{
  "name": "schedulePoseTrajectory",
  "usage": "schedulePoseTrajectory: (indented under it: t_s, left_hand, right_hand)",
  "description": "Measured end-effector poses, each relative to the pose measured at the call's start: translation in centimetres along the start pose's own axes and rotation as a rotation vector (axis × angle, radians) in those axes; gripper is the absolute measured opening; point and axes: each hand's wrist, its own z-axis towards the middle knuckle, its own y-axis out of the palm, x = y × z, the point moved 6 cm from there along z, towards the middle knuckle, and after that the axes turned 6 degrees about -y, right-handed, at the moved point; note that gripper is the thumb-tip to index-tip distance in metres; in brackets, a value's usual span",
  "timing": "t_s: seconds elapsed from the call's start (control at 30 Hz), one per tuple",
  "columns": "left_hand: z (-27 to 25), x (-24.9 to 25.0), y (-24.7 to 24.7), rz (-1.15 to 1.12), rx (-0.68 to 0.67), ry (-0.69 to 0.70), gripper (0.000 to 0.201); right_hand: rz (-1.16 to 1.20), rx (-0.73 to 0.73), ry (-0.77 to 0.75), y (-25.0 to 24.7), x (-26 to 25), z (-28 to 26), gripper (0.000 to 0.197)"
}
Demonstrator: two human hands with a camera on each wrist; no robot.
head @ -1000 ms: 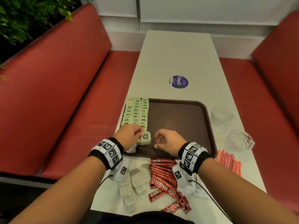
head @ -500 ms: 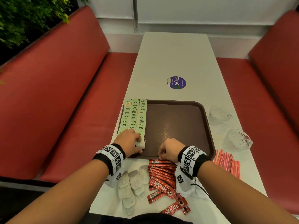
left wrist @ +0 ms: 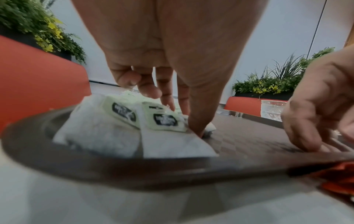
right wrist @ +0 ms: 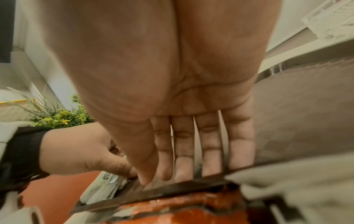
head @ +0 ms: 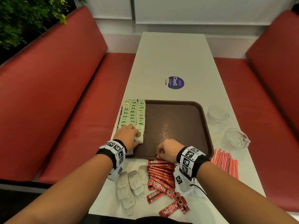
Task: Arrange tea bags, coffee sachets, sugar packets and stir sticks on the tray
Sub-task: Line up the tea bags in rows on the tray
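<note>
we count one brown tray point(head: 204, 120), two glass cups point(head: 216, 112), three rows of green-tagged tea bags point(head: 133, 113), two hands, and red sachets point(head: 159, 171) too overlapped to count.

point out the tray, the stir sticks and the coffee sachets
tray point(head: 205, 120), head view, on its right rim.
stir sticks point(head: 225, 162), head view, middle of the red bundle right of the tray.
coffee sachets point(head: 161, 171), head view, middle of the red stack below the tray.

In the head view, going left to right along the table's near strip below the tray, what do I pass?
Loose tea bags → red coffee sachets → red stir sticks.
</note>
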Motion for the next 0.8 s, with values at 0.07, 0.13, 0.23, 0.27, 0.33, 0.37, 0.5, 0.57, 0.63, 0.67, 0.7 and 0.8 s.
schedulePoseTrajectory:
  t_s: [0.07, 0.13, 0.23, 0.27, 0.33, 0.37, 0.5, 0.57, 0.63, 0.67, 0.7, 0.8]
  left_hand:
    - [-0.2, 0.1, -0.3, -0.007, 0.010, 0.006, 0.035]
    - [-0.9, 0.4, -0.9, -0.045, 0.035, 0.015, 0.037]
    - [-3.0, 0.6, -1.8, -0.128, 0.082, 0.061, 0.031]
    - [-4.0, 0.7, -2.0, -0.153, 0.078, 0.079, 0.027]
    - [-6.1, 0.6, -1.9, -0.177, 0.021, 0.117, 0.019]
    - [-7.1, 0.5, -1.6, -0.171, -0.020, 0.137, 0.016]
    - [-10.6, -1.1, 0.2, -0.114, -0.170, 0.148, 0.019]
    - [-11.9, -2.0, 1.4, -0.084, -0.249, 0.112, 0.027]
    - [-13.0, -2.6, 2.5, -0.082, -0.306, 0.076, 0.038]
    - [-13.4, -2.8, 2.9, -0.086, -0.317, 0.066, 0.042]
    - [-13.6, -2.9, 3.1, -0.087, -0.314, 0.062, 0.045]
    - [-14.2, -3.1, 3.3, -0.086, -0.272, 0.057, 0.045]
  right_hand:
    - [-0.016, 0.018, -0.013, -0.2, -0.4, -0.1, 0.019]
    - [-0.015, 0.058, -0.045, -0.3, -1.2, -0.2, 0.020]
    - [-0.019, 0.103, -0.156, 0.0, -3.4, -0.5, 0.019]
    - [-0.025, 0.099, -0.196, 0.2, -4.3, -0.6, 0.018]
    - [-0.046, 0.068, -0.267, 1.1, -5.9, -0.8, 0.017]
    - [-0.068, 0.043, -0.295, 1.7, -6.6, -0.8, 0.018]
    - [-0.212, -0.049, -0.353, 4.8, -8.2, -0.3, 0.025]
    - [-0.265, -0.072, -0.359, 6.3, -8.5, 0.1, 0.031]
    - [-0.335, -0.083, -0.361, 7.2, -9.0, 0.2, 0.036]
    - [-0.374, -0.082, -0.372, 7.4, -9.3, 0.0, 0.037]
    - [-0.412, -0.078, -0.390, 7.5, -9.6, 0.0, 0.038]
    - [-0.487, -0.078, -0.425, 7.6, -10.4, -0.3, 0.035]
